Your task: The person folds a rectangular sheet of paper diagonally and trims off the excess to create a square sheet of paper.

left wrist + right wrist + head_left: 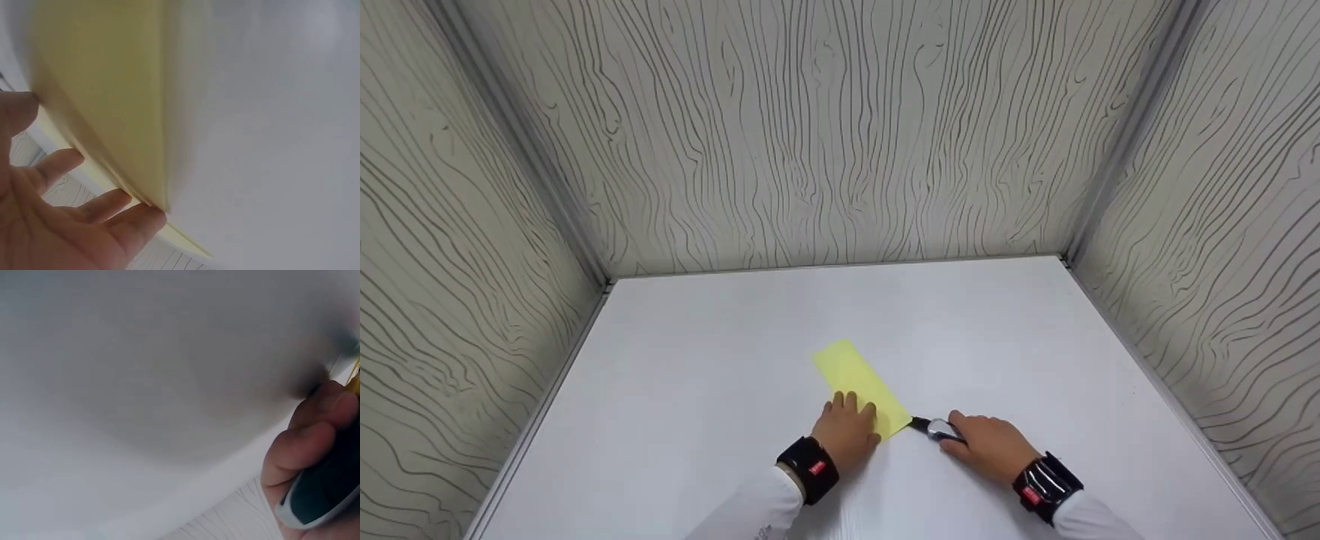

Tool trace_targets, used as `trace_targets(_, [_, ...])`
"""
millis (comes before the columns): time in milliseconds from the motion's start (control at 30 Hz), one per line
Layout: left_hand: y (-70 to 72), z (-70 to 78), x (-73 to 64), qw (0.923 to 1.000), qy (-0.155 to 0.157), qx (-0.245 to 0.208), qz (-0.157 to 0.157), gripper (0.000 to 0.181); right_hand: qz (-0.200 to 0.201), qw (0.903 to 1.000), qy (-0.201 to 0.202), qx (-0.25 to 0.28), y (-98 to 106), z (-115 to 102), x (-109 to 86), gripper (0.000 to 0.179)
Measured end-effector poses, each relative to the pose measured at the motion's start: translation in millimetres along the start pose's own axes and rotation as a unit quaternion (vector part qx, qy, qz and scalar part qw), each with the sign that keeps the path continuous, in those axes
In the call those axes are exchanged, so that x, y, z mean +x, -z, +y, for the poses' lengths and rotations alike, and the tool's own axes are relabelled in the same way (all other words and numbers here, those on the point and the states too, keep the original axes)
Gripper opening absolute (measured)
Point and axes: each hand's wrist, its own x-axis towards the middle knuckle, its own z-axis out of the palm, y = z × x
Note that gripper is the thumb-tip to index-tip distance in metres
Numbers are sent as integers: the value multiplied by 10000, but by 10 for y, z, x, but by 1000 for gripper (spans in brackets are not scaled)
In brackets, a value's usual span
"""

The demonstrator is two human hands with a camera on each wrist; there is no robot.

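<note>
A yellow sheet of paper [855,375] lies slantwise on the white table. My left hand [846,435] rests on its near part with fingers spread, the thumb by the near corner. In the left wrist view the fingertips [147,216] touch the yellow paper along its edge. My right hand [994,448] grips a black-and-grey handheld tool [941,429], its dark tip right at the paper's near right corner. Up close, the fingers curl round the tool's dark body [323,492], which has a grey rim; its working end is blurred and partly hidden.
The white table [697,360] stretches out around the paper. Wood-grain patterned panels [825,135] stand behind it and at both sides, with grey metal posts [1140,127] in the corners. A black band [1046,486] circles each wrist.
</note>
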Motion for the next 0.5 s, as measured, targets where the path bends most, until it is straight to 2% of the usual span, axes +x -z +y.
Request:
trace_targets(67, [1, 9, -10, 9999, 143, -78, -51, 48, 17, 10000, 14, -14, 8, 21, 3, 29])
trace_targets(167, [-1, 8, -16, 9998, 154, -47, -90, 57, -29, 10000, 37, 37, 17, 29, 14, 28])
trace_targets(433, [53, -121, 46, 9984, -188, -61, -529, 57, -88, 9998, 149, 131, 17, 63, 20, 28])
trace_targets(500, [64, -151, 54, 9979, -304, -67, -560, 57, -133, 9998, 107, 123, 16, 91, 5, 27])
